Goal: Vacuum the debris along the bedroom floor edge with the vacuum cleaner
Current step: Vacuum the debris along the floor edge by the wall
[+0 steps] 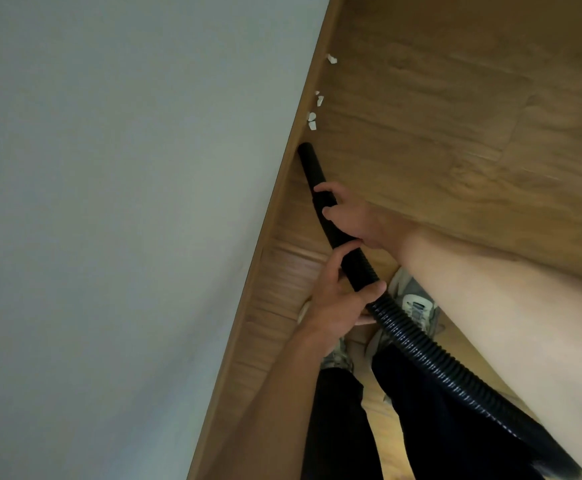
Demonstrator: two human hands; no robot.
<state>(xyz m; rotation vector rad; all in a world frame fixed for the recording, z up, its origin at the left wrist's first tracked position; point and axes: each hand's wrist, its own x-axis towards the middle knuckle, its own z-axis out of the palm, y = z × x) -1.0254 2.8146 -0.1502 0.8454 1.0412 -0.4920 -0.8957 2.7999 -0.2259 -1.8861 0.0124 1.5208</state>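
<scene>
A black vacuum nozzle [309, 161] points along the wooden skirting board [282, 188], its tip just short of the nearest white scraps [311, 120]. More white debris lies further along the floor edge: a small pair [319, 98] and one piece [332, 59]. My right hand [348, 216] grips the rigid black tube behind the nozzle. My left hand [338, 296] holds the black ribbed hose [421, 344] just below, fingers curled round it. The hose runs down to the lower right, out of the frame.
A pale grey wall [127, 202] fills the left side. Wood-look flooring [473, 116] spreads to the right. My legs in dark trousers and grey-white shoes [417, 306] stand close to the skirting, under the hose.
</scene>
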